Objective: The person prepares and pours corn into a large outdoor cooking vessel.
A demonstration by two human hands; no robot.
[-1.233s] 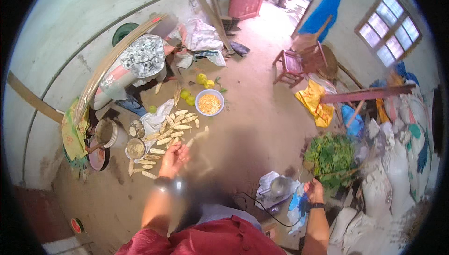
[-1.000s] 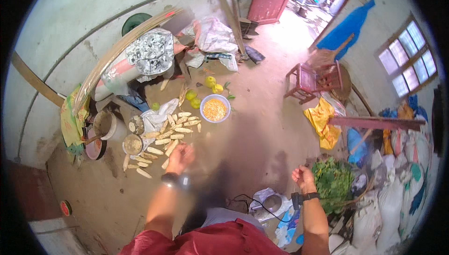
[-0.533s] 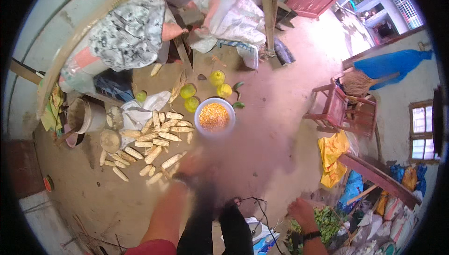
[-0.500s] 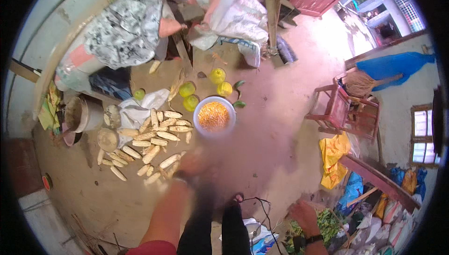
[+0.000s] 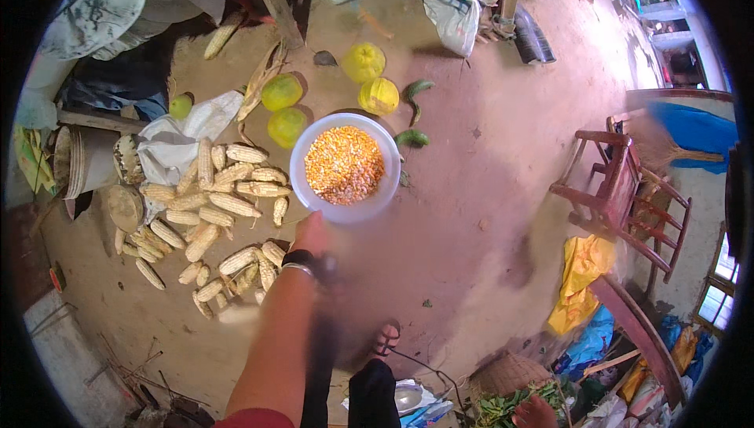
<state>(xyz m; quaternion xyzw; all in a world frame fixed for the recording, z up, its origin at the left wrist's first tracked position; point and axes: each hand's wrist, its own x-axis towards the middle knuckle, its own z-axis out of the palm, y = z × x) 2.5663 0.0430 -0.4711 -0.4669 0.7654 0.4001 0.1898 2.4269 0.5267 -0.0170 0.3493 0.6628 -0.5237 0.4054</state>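
Observation:
A white round bowl point(image 5: 386, 196) of loose yellow corn kernels point(image 5: 344, 162) stands on the earthen floor. My left hand point(image 5: 311, 233) is at the bowl's near left edge; whether it touches the rim I cannot tell, and its fingers are mostly hidden. Bracelets circle that wrist. Left of the bowl lies a loose pile of corn cobs point(image 5: 234, 205), with a second cluster of cobs point(image 5: 238, 260) nearer my legs. Low at the right, my right hand point(image 5: 536, 411) shows only in part over green leaves point(image 5: 503, 410); its fingers cannot be made out.
Yellow-green round fruits point(image 5: 282, 92) and dark green curved vegetables point(image 5: 412, 138) lie beyond the bowl. A white sack point(image 5: 188, 129) and a bucket point(image 5: 98, 159) are at the left. A wooden chair point(image 5: 609, 184) and a yellow bag point(image 5: 580, 283) are at the right.
My left hand has moved forward to the bowl's edge. My right hand has shifted down and right toward the lower rim. The view has moved closer to the bowl.

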